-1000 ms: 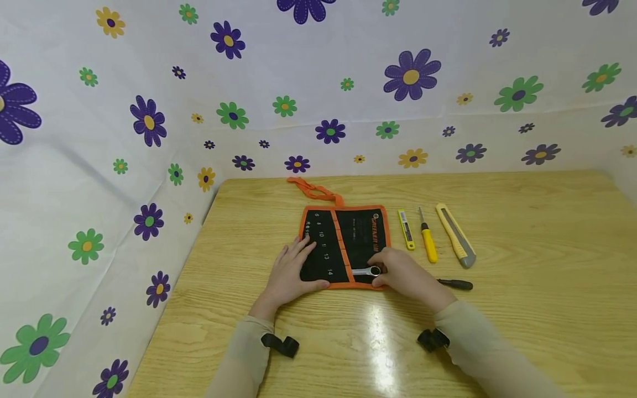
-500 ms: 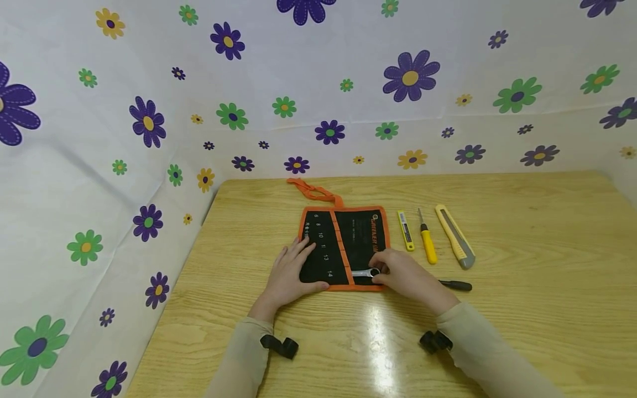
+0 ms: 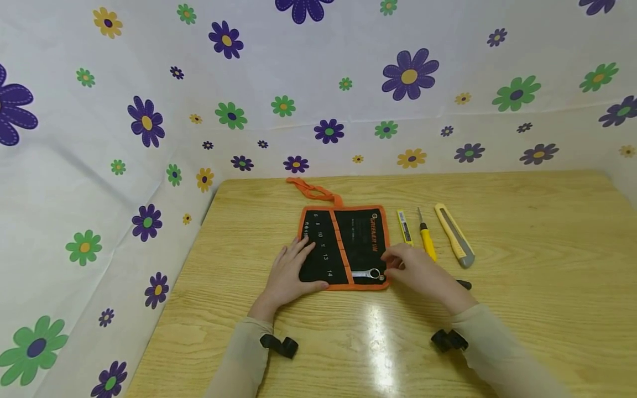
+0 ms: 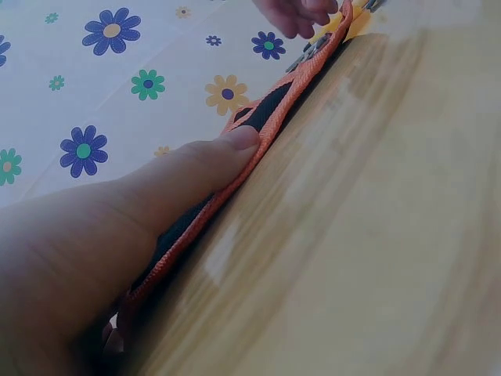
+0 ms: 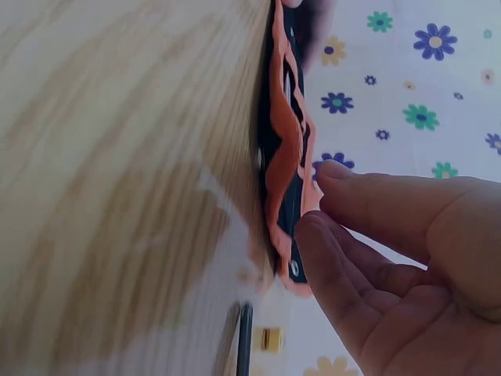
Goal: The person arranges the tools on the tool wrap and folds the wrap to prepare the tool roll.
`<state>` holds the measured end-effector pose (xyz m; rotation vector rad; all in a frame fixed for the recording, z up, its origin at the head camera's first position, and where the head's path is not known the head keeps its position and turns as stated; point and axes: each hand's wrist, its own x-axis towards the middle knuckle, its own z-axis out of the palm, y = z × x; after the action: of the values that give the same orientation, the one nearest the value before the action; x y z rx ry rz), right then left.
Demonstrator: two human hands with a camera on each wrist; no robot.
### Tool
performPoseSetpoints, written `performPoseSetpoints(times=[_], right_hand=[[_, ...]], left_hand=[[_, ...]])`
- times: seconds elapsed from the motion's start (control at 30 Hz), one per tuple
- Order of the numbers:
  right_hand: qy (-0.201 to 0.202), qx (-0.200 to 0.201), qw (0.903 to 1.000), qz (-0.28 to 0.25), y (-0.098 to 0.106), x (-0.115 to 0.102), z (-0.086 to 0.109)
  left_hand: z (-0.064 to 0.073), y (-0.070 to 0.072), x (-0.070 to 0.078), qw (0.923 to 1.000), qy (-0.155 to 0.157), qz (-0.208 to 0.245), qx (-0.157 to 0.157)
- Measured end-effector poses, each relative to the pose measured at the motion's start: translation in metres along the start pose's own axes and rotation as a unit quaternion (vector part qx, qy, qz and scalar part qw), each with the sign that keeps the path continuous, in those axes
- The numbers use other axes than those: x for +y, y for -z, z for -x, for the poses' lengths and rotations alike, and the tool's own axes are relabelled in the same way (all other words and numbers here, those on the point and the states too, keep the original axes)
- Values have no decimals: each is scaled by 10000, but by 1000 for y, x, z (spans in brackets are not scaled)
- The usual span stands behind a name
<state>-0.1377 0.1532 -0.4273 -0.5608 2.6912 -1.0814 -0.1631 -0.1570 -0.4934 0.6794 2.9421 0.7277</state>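
Observation:
A black tool pouch (image 3: 360, 232) with orange edging lies flat on the table, its left half printed with size numbers. One combination wrench (image 3: 365, 273) sits in the lowest slot, with its ring end showing past the orange slanted band. My left hand (image 3: 293, 271) rests on the pouch's left side, fingers spread; in the left wrist view its thumb (image 4: 196, 168) presses the orange edge. My right hand (image 3: 420, 273) is at the pouch's right edge, just right of the wrench's ring end. In the right wrist view its thumb and fingers (image 5: 333, 270) are apart and hold nothing.
Right of the pouch lie a small yellow-labelled case (image 3: 404, 225), a yellow-handled screwdriver (image 3: 427, 243) and a yellow utility knife (image 3: 454, 235). A black handle (image 3: 465, 284) is partly hidden behind my right wrist. An orange tie strap (image 3: 316, 192) trails behind the pouch.
My right hand has let go of the wrench's ring end and moved right, off the pouch. The wrench stays in its slot. My left hand has not moved.

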Motion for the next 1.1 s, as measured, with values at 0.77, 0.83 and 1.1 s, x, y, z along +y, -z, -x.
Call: performPoseSetpoints(times=[0.77,0.83,1.1], right_hand=[[-858,1312,9839,856,62,70,49],[-715,1474,9818,959,65,75,52],[-821,1466,9785,1194,69,83,55]], left_hand=[[-1,2,2,9998,101,-46,-168],[-1,3,2,9998,96,-14,-161],[-1,4,3,9997,127,26,-195]])
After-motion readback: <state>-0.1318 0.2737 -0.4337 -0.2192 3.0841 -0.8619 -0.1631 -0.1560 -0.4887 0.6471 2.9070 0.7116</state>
